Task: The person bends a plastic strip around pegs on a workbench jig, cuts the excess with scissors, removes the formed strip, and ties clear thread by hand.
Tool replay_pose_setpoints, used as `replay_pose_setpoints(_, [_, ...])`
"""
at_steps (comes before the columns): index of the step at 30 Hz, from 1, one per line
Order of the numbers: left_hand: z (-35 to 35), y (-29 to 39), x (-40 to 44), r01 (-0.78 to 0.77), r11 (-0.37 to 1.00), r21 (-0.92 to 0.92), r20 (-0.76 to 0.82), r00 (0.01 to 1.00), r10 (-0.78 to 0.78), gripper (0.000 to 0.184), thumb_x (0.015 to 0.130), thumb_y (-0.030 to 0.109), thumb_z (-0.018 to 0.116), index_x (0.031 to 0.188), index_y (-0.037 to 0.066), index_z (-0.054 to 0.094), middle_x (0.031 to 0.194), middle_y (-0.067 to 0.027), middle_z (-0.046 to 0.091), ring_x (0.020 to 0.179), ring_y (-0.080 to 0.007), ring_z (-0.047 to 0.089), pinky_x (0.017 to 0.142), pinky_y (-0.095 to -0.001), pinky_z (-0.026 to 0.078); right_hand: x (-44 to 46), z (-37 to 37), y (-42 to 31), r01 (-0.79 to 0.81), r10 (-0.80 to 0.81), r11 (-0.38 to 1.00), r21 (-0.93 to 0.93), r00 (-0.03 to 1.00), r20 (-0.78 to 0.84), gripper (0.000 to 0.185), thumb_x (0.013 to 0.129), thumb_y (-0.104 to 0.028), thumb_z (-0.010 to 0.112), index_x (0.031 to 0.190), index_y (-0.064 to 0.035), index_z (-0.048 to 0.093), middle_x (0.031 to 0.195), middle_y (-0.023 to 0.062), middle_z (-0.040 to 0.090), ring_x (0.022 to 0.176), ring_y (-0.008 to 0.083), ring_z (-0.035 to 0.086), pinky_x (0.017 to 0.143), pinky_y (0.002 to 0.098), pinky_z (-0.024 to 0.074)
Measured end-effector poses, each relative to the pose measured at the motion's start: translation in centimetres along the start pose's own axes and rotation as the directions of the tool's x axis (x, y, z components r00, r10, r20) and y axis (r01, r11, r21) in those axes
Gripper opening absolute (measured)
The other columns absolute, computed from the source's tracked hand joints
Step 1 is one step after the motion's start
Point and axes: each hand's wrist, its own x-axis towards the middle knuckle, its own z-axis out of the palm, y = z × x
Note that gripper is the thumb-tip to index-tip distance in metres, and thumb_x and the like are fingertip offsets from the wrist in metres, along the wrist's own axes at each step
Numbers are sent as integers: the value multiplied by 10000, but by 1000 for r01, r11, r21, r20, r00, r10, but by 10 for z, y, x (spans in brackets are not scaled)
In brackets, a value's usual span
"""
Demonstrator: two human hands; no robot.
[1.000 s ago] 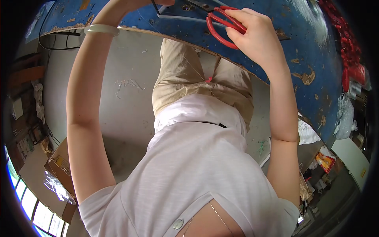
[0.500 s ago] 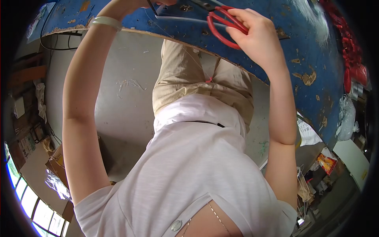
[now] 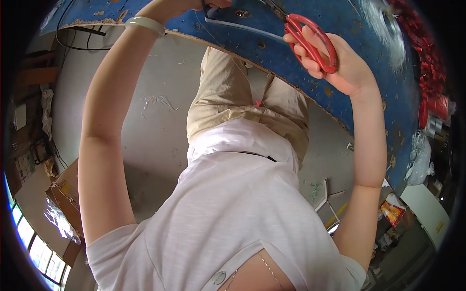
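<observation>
Worn blue paint covers the counter [image 3: 335, 19], which crosses the upper part of the view and is chipped through to brown in many spots, with a rough, unpainted edge facing the person. Under it lies a grey floor [image 3: 160, 63] strewn with a small tangle of clear scraps [image 3: 158, 103] and, farther right, a bit of green litter [image 3: 315, 189]. At the left side a cardboard box [image 3: 65, 186] stands near bright window panes [image 3: 41, 252], and a black cable [image 3: 59, 39] loops beside the counter's left end. To the right, a bundle of white fibres [image 3: 383, 29] lies on the counter next to shiny red pieces [image 3: 429, 63], with a clear plastic bag [image 3: 420, 157] by the edge and an orange packet [image 3: 392, 212] lower down.

Near the counter's edge, the right hand [image 3: 352, 68] grips the red-handled scissors [image 3: 331, 51], its fingers curled about the handles while the blades run up and left out of the frame. A pale strip [image 3: 242, 25] lies on the counter between the two hands. The left hand [image 3: 204, 4] is cut off by the top border, close to a thin dark rod [image 3: 206, 12]; with so little of it showing, I cannot tell whether its fingers are closed on that rod. A pale bangle [image 3: 145, 23] circles the left wrist. Tan trousers [image 3: 242, 92] and a light shirt [image 3: 233, 203] fill the middle of the view.
</observation>
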Motion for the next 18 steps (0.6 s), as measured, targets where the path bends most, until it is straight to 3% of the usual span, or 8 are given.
replay_pose_setpoints(6, [4,1,-4,-54,998,36,-14,998,55,260,760,229,714,800,-27,683,632,14,547,588,-89,468,531,-265,369,16,-2,-1,-85,85,995,-59,996,9,698,838,-637,519,1029,32,577,738,13,530,552,69,477,504,214,384])
replay_pose_setpoints(8, [3,3,-3,-74,988,138,-12,997,77,268,760,235,707,778,-30,677,618,16,538,586,-87,461,532,-274,370,21,-5,-6,-157,162,982,-102,986,46,777,838,-694,447,1105,27,565,786,16,539,574,82,478,532,219,376])
replay_pose_setpoints(11, [2,0,-1,-119,973,199,-14,992,124,283,751,245,704,748,-35,666,592,13,521,574,-89,449,533,-290,374,33,-7,-14,-224,236,967,-122,968,88,850,786,-756,447,1097,26,571,759,6,517,579,87,477,535,229,367])
replay_pose_setpoints(15, [4,-2,-5,-213,954,212,-46,973,227,306,730,258,707,729,-43,654,567,-4,516,556,-105,447,534,-308,383,45,2,-21,-249,255,966,-73,961,105,843,787,-755,448,1083,23,576,721,-5,479,550,87,433,518,223,329])
replay_pose_setpoints(18, [5,4,-8,-135,941,310,-85,982,169,310,717,257,710,742,-47,658,567,-23,539,556,-121,473,542,-312,396,53,0,-20,-265,270,963,-53,956,119,836,782,-761,446,1067,15,575,702,-13,456,533,81,400,505,218,303])
